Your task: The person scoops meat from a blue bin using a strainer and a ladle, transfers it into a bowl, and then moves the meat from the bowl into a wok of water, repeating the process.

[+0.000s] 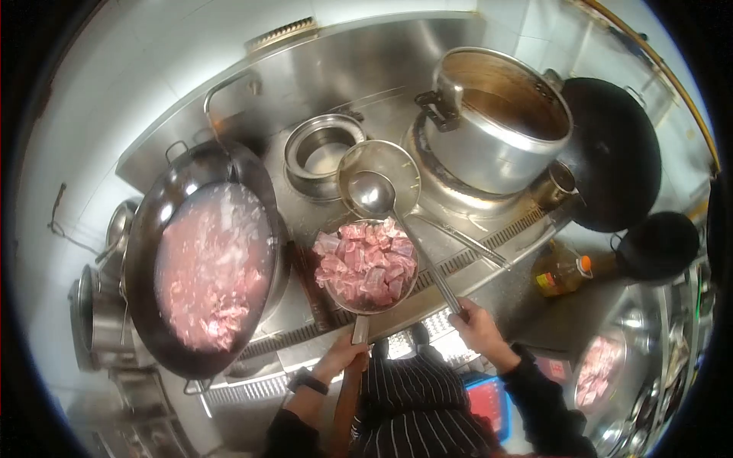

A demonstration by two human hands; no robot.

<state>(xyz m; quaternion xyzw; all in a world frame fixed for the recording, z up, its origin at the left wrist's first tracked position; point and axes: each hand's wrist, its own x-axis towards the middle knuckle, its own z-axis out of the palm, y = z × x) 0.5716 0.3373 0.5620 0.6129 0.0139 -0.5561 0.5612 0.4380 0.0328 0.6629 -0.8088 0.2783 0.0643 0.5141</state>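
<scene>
My left hand [343, 357] is closed around the handle of a round, shallow pan-like strainer [361, 308]. Heaped in it are chunks of raw meat [366, 261], pink with pale fat. My right hand [478, 330] grips the long metal handle of a ladle [372, 192]. The ladle's bowl lies over a round sieve [405, 164] just beyond the meat. To the left, a large black wok [145, 267] holds cloudy pink water [217, 237] with more raw meat [217, 324] near its front.
A tall aluminium pot [481, 153] stands on the right burner, beside a dark wok [611, 153] against the wall. A smaller metal pot [301, 179] sits at the back. A faucet [210, 103] arches over the wok. An oil jug [561, 271] and a meat-filled bowl [620, 355] are at right.
</scene>
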